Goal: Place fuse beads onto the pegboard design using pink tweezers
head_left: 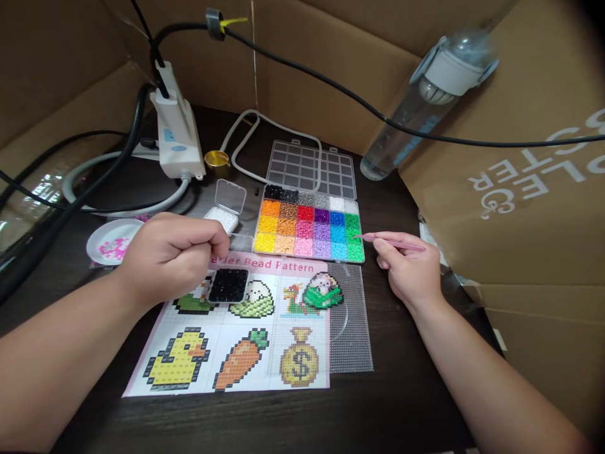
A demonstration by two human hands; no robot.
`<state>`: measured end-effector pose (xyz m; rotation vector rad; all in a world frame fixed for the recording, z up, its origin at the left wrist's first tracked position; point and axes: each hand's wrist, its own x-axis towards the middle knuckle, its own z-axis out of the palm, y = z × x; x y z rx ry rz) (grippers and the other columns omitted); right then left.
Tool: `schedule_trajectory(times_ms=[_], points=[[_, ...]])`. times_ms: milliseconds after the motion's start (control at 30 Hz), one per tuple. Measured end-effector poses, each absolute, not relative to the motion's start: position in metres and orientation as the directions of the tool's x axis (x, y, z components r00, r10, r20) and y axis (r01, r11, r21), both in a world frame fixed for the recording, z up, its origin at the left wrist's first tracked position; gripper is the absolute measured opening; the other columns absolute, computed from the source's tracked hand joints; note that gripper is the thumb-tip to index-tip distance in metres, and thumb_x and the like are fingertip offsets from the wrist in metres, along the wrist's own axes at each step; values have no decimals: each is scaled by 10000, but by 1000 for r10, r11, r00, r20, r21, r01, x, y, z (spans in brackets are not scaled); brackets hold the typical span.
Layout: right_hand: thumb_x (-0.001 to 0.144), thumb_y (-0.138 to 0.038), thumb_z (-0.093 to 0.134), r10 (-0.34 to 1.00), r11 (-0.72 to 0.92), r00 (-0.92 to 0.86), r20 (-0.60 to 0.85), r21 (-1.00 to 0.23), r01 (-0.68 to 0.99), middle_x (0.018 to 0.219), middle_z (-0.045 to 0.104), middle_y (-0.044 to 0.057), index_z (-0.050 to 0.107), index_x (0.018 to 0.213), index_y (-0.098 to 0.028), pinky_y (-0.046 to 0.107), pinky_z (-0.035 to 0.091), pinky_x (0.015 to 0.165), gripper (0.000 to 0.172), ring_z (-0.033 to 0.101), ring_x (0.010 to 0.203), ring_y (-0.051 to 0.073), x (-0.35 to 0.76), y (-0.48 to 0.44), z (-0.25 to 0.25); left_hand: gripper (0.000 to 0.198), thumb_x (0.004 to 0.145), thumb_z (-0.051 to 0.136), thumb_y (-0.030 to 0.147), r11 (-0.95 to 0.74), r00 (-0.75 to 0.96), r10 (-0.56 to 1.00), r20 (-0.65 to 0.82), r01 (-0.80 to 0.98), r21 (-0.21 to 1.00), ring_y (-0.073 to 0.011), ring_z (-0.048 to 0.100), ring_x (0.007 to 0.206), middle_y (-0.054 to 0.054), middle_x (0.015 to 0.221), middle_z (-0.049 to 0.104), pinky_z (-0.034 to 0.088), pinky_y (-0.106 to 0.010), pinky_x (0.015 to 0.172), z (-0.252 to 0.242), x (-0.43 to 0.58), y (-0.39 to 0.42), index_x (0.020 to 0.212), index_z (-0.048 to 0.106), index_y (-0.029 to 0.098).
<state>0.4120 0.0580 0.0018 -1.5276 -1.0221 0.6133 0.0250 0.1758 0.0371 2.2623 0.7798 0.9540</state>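
Observation:
My right hand (411, 268) pinches pink tweezers (397, 243), whose tip reaches the green beads (353, 236) at the right side of a divided bead box (309, 256). My left hand (172, 255) is closed, fingers curled under; whether anything is inside is hidden. Beside it, a small open case of black beads (229, 285) rests on a printed bead pattern sheet (221, 340). A clear pegboard (354, 340) overlaps the sheet's right side. On the board sits a green, white and pink bead figure (322, 291) with a dark outline.
Behind my left hand are a white dish (97, 243) with pink beads and a small case of white beads (222, 219). A power strip (182, 151), a gold cup (217, 162) and a tilted water bottle (406, 129) stand farther back. A black cable (326, 75) crosses above; cardboard walls surround the table.

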Motion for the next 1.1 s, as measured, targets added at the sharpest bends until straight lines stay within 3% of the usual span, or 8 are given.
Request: schedule_trajectory(times_ms=[500, 733, 967, 1100], points=[[884, -416, 989, 896, 8, 412, 168, -932, 362, 945, 968, 108, 1037, 978, -270, 331, 447, 523, 180, 544, 559, 153, 412, 57, 9, 228, 733, 549, 211, -680, 558, 692, 458, 290, 674, -127, 584, 374, 70, 503, 673, 441, -240, 426, 36, 28, 176, 632, 726, 311], [863, -391, 982, 895, -4, 420, 147, -941, 339, 903, 958, 105, 1046, 963, -269, 320, 444, 513, 170, 543, 553, 147, 410, 57, 12, 259, 825, 544, 192, -664, 480, 737, 475, 382, 643, -103, 587, 426, 87, 548, 678, 425, -226, 450, 38, 31, 172, 693, 745, 288], [876, -428, 1006, 901, -14, 411, 136, -940, 341, 785, 901, 82, 1041, 958, -263, 314, 427, 487, 188, 531, 531, 148, 411, 58, 11, 282, 903, 602, 125, -620, 408, 783, 469, 460, 635, -167, 721, 635, 53, 749, 809, 594, -293, 636, 29, 30, 167, 807, 769, 330], [862, -410, 1010, 897, -12, 420, 137, -943, 333, 812, 918, 91, 1043, 950, -263, 315, 425, 487, 175, 525, 534, 146, 410, 58, 11, 294, 957, 595, 149, -603, 381, 798, 467, 474, 642, -149, 723, 622, 70, 728, 795, 596, -267, 628, 29, 30, 167, 838, 792, 331]])
